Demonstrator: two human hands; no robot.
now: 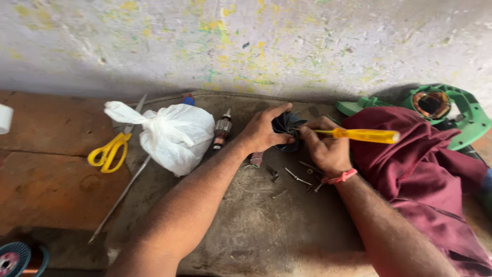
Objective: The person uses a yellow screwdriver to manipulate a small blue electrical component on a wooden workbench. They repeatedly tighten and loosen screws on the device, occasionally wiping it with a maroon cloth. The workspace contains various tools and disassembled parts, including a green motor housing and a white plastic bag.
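Observation:
My left hand (264, 131) grips a dark finned fan wheel (287, 123) that rests on a grey mat (256, 231) by the wall. My right hand (325, 149) is closed on a screwdriver with a yellow handle (366, 135), its tip pointing left into the fan wheel. A pink band circles my right wrist. Several loose screws (297, 177) lie on the mat just below both hands. A small motor armature (222, 129) lies to the left of my left hand.
A knotted white plastic bag (171, 134) sits left of the armature, with yellow-handled scissors (108, 151) beside it and a long metal rod (120, 197) below. A maroon cloth (425, 169) and green motor housing (451, 107) lie at the right. A paint-flecked wall stands behind.

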